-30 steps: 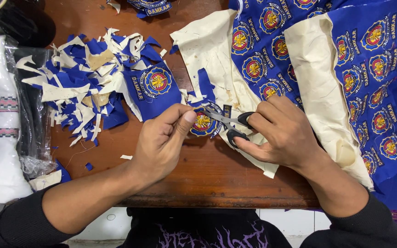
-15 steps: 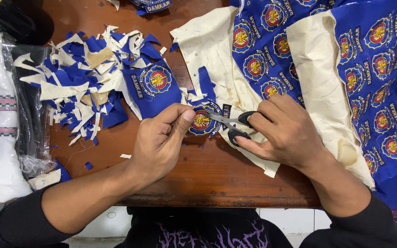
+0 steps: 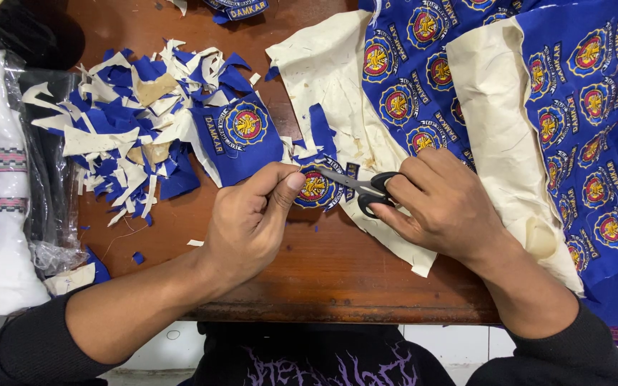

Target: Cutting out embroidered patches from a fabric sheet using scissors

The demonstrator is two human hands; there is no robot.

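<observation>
My left hand [image 3: 252, 218] pinches a round embroidered patch [image 3: 315, 187] of blue cloth with a red and yellow emblem, near the middle of the wooden table [image 3: 323, 279]. My right hand [image 3: 441, 207] grips small black-handled scissors [image 3: 357, 187], whose blades lie against the patch's upper right edge. The patch still hangs from a blue strip [image 3: 321, 132] that runs up toward a large blue sheet of the same emblems [image 3: 423, 86] with cream backing [image 3: 323, 78].
A heap of blue and cream offcuts [image 3: 130, 136] lies at the left, with a cut blue patch [image 3: 241, 136] at its right edge. White folded cloth in a clear plastic bag [image 3: 8, 207] sits at the far left. More emblem cloth [image 3: 595, 143] covers the right side.
The round patch has turned a little between my left fingers and the scissors have worked along its edge. Both hands stay in the same place.
</observation>
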